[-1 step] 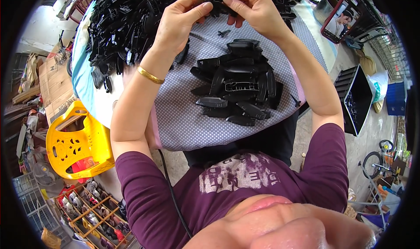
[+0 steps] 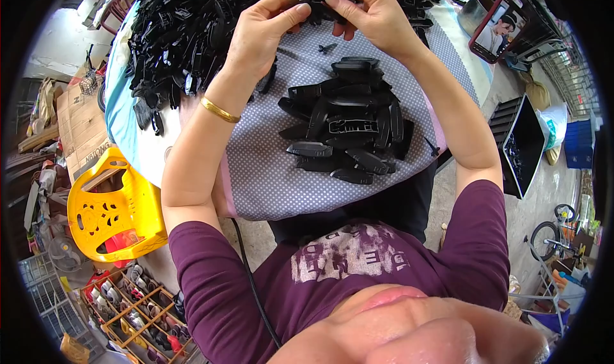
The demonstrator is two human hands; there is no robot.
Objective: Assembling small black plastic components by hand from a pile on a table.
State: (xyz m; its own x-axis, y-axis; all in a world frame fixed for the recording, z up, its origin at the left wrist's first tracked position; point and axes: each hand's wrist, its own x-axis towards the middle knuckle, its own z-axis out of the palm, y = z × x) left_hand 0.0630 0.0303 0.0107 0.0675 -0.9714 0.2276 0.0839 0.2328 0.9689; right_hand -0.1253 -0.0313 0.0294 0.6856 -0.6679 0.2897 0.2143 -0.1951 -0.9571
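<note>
At the far side of the table, my left hand (image 2: 270, 24) and my right hand (image 2: 366, 14) meet around a small black plastic part (image 2: 314, 6). Thumbs and wrapped index fingers pinch it from both sides. My fingers cover much of it, so its exact shape is hidden. A pile of long black plastic pieces (image 2: 352, 102) lies on the dotted cloth (image 2: 268, 185) between my forearms. Beyond my left hand spreads a large heap of similar black parts (image 2: 185, 38). One small black scrap (image 2: 327, 48) rests on the cloth just below my hands.
A phone (image 2: 500, 28) stands at the far right, next to a metal pot (image 2: 472, 15). Right of the table is a black crate (image 2: 521, 150). A yellow plastic chair (image 2: 118, 210) is at the left, above a shoe rack (image 2: 137, 313). A dark cable (image 2: 246, 268) hangs by my left side.
</note>
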